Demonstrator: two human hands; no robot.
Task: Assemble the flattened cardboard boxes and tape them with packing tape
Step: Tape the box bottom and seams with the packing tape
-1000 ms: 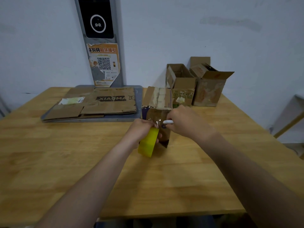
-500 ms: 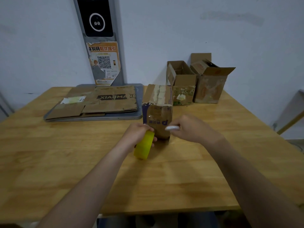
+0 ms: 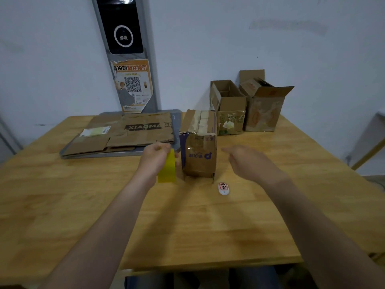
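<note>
Box (image 3: 199,155) looks taped: cutter (image 3: 224,189) now lies on the table (image 3: 208,226), dropped by the right hand (image 3: 243,161), fingers relaxed; left hand (image 3: 155,158) grips the tape (image 3: 167,170), pulled clear

Pale wall (image 3: 250,49) fills the top of the frame, flatly lit and a bit scuffed. Upper left of centre, a grey post (image 3: 153,84) carries a dark screen (image 3: 123,24) and a torn orange poster (image 3: 133,86). A light wooden table (image 3: 62,205) spans the lower half.

We find bare table (image 3: 187,226) nearest us; the upright box (image 3: 200,155), white cutter (image 3: 224,189) and flattened cardboard (image 3: 135,132) block beyond.
</note>
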